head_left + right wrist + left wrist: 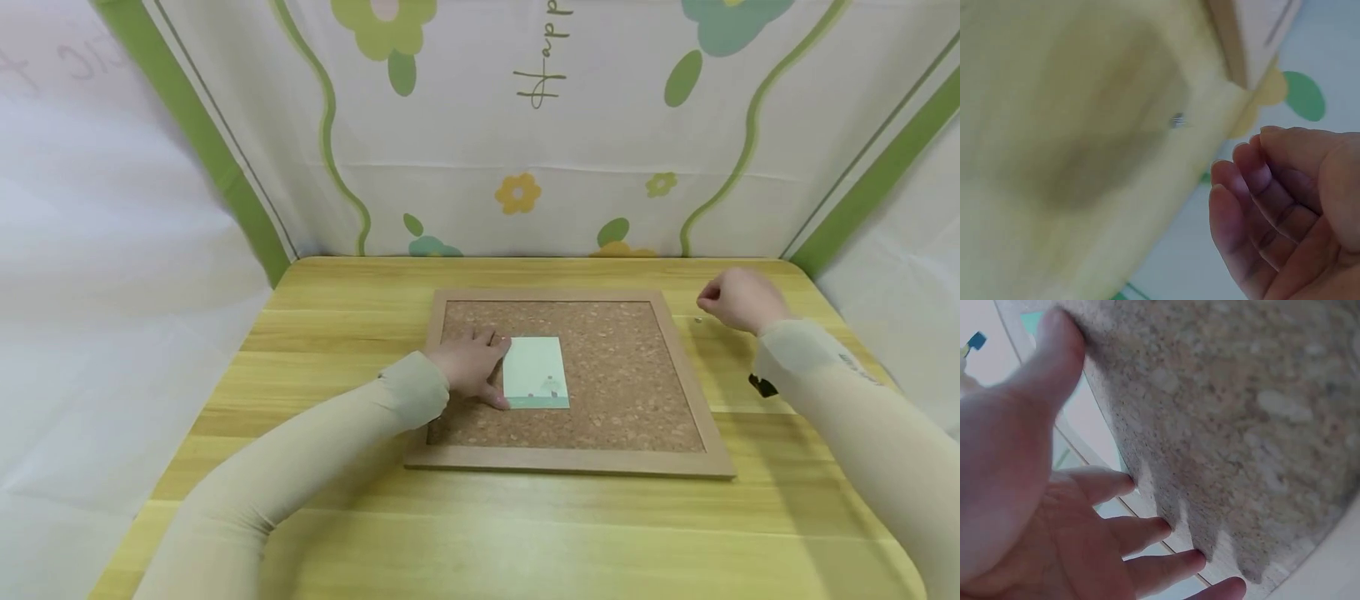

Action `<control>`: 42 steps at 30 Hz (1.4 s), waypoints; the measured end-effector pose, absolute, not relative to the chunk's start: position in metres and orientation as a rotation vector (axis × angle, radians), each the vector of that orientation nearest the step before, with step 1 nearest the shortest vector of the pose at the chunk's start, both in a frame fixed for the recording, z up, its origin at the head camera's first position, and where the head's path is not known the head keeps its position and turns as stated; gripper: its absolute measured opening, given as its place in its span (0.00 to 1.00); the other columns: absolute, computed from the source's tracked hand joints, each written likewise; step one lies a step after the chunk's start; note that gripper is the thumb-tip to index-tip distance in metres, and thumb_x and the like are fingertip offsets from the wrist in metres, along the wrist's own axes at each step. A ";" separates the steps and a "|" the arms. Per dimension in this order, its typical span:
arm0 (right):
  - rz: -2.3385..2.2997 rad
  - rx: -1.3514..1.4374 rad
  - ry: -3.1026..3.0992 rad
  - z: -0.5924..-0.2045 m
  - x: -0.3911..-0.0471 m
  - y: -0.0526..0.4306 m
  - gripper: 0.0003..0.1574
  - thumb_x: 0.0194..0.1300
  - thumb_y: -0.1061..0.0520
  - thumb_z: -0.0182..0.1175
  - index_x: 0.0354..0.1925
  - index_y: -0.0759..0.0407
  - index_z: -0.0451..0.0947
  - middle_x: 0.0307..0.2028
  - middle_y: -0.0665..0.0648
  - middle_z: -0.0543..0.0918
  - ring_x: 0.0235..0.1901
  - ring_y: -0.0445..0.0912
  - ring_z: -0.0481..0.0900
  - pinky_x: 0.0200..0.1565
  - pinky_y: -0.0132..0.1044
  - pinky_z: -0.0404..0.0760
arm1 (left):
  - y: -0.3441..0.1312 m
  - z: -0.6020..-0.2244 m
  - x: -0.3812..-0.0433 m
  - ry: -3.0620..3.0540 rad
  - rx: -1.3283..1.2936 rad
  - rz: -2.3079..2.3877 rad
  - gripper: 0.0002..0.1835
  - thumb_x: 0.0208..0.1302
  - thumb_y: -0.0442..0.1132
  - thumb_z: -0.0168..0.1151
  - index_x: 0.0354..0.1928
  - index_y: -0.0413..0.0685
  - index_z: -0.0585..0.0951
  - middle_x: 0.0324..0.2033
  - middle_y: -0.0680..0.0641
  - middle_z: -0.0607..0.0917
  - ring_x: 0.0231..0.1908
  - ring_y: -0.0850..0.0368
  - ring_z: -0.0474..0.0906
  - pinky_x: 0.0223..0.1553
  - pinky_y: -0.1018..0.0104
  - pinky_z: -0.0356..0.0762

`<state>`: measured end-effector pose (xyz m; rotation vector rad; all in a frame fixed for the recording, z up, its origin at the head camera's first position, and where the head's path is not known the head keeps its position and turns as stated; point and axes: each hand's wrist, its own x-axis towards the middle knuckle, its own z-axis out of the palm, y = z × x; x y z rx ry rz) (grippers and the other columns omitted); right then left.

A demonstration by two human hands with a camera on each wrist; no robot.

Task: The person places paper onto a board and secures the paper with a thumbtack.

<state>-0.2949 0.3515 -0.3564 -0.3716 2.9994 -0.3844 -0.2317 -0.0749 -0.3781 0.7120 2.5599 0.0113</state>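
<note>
My left hand (471, 365) lies on the cork board (622, 375) with its fingers spread. Its thumb and a fingertip touch the left edge of a pale green note sheet (534, 371), which has a darker green strip along the bottom. In the left wrist view, the spread fingers (1147, 534) meet the cork. Off the board's right side, my right hand (742, 298) hovers over the table, fingers curled and thumb tip against the index finger. Nothing shows between them. A small shiny metal piece (1177, 120) lies on the table just below that hand.
The board's wooden frame (570, 460) borders the cork on a yellow wood-grain table (480, 542). A white cloth with flower prints (517, 125) hangs behind the table's far edge, and white cloth (112, 292) hangs at the sides.
</note>
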 end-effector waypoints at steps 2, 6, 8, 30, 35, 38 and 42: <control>-0.383 -0.359 2.987 -0.363 -0.296 0.358 0.15 0.70 0.60 0.58 0.45 0.72 0.83 0.41 0.70 0.85 0.39 0.63 0.82 0.43 0.60 0.77 | -0.075 -0.379 -0.233 2.565 0.717 0.011 0.60 0.53 0.73 0.61 0.80 0.53 0.46 0.77 0.39 0.43 0.73 0.30 0.40 0.70 0.41 0.49; -0.398 -0.326 2.984 -0.373 -0.296 0.365 0.16 0.69 0.59 0.58 0.45 0.71 0.84 0.44 0.71 0.84 0.43 0.67 0.80 0.47 0.63 0.74 | -0.072 -0.379 -0.233 2.617 0.757 -0.035 0.55 0.58 0.74 0.56 0.79 0.51 0.52 0.76 0.37 0.50 0.72 0.31 0.47 0.69 0.42 0.52; -0.404 -0.304 2.980 -0.378 -0.297 0.368 0.17 0.69 0.57 0.57 0.46 0.69 0.84 0.45 0.71 0.84 0.45 0.67 0.79 0.48 0.64 0.73 | -0.070 -0.380 -0.232 2.643 0.775 -0.079 0.53 0.60 0.73 0.53 0.78 0.49 0.54 0.75 0.35 0.52 0.71 0.30 0.50 0.68 0.42 0.55; -0.370 -0.238 2.965 -0.396 -0.303 0.371 0.15 0.71 0.55 0.59 0.42 0.66 0.84 0.39 0.66 0.84 0.38 0.60 0.80 0.40 0.59 0.75 | -0.067 -0.382 -0.225 2.661 0.681 -0.074 0.55 0.61 0.72 0.53 0.79 0.47 0.47 0.77 0.39 0.47 0.73 0.33 0.46 0.68 0.39 0.54; -0.429 -0.286 2.999 -0.387 -0.299 0.366 0.12 0.68 0.58 0.58 0.39 0.66 0.83 0.36 0.64 0.84 0.35 0.57 0.79 0.39 0.57 0.75 | -0.068 -0.377 -0.225 2.632 0.684 -0.082 0.56 0.61 0.72 0.54 0.79 0.45 0.46 0.77 0.39 0.46 0.73 0.32 0.46 0.67 0.39 0.54; -0.467 -0.350 3.041 -0.377 -0.296 0.357 0.09 0.64 0.60 0.57 0.34 0.64 0.82 0.31 0.60 0.83 0.29 0.53 0.77 0.35 0.52 0.74 | -0.068 -0.375 -0.224 2.616 0.671 -0.069 0.56 0.62 0.71 0.55 0.79 0.45 0.45 0.77 0.39 0.44 0.73 0.32 0.45 0.67 0.38 0.53; -0.509 -0.430 3.102 -0.363 -0.290 0.339 0.06 0.63 0.60 0.59 0.32 0.61 0.81 0.27 0.54 0.82 0.25 0.48 0.74 0.32 0.46 0.72 | -0.069 -0.374 -0.224 2.600 0.663 -0.050 0.56 0.62 0.70 0.55 0.79 0.45 0.44 0.77 0.39 0.43 0.73 0.32 0.44 0.67 0.37 0.53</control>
